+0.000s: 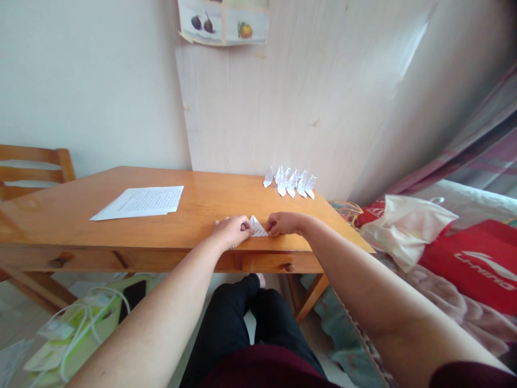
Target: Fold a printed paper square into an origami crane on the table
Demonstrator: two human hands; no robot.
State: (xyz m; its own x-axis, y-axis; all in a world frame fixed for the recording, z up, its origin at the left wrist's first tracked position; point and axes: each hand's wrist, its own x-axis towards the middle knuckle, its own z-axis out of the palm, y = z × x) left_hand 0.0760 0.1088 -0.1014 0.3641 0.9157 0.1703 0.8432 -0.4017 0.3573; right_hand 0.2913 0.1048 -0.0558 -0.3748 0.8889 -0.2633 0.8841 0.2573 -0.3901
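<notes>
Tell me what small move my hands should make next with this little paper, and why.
Perhaps press the triangular paper flat against the table: your left hand and right hand are at its opposite sides, near the table's front edge.

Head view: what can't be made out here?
Small folded white printed paper: head view; sides partly covered by left hand and right hand.
White rectangular printed paper stack: head view; text too small.
White folded-paper figures: head view; overlap obscures count.
Coloured fruit-picture sheet: head view; top cut off by upper edge.

Paper (257, 229) on table (214, 194), sheets (141, 202) left, figures (301, 187) behind right
</notes>
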